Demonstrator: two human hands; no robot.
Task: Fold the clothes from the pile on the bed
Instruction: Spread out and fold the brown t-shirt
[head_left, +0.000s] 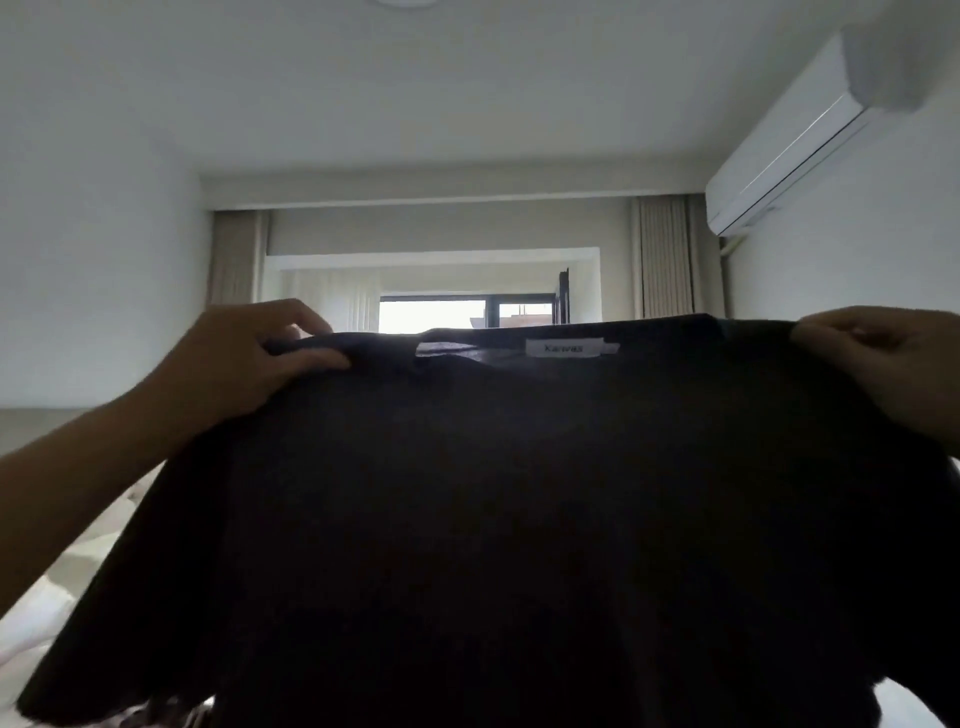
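Note:
A black T-shirt hangs spread out in front of the camera, held up by its shoulders. A white neck label shows at the collar. My left hand pinches the left shoulder seam. My right hand grips the right shoulder at the frame's edge. The shirt fills the lower view and hides most of the bed and the pile. A strip of white bedding shows at the lower left, and a bit of patterned cloth peeks out under the hem.
Behind the shirt are a bright window and beige curtains. A white air conditioner hangs on the right wall. White walls and ceiling fill the upper view.

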